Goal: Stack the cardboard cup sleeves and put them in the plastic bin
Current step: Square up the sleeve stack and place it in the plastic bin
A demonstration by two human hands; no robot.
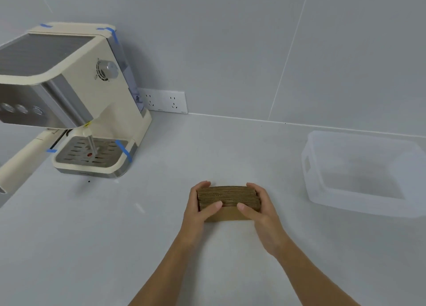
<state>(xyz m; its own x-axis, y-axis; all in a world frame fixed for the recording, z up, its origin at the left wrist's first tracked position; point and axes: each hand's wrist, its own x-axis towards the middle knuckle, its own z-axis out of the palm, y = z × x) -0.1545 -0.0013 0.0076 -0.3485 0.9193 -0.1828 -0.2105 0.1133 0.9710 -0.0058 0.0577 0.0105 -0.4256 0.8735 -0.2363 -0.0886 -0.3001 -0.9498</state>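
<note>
A stack of brown cardboard cup sleeves point(228, 196) stands on edge on the white counter, in the lower middle of the head view. My left hand point(200, 210) clasps its left end and my right hand point(260, 210) clasps its right end, thumbs pressed on the near face. The sleeves are pressed together into one tight block. A translucent plastic bin point(322, 199) sits on the counter to the right of the stack, with nothing visible inside it.
A cream and steel coffee machine point(76, 93) with blue tape strips stands at the back left. Wall sockets point(166, 101) sit low on the grey tiled wall behind. Bare counter lies between the stack and the bin.
</note>
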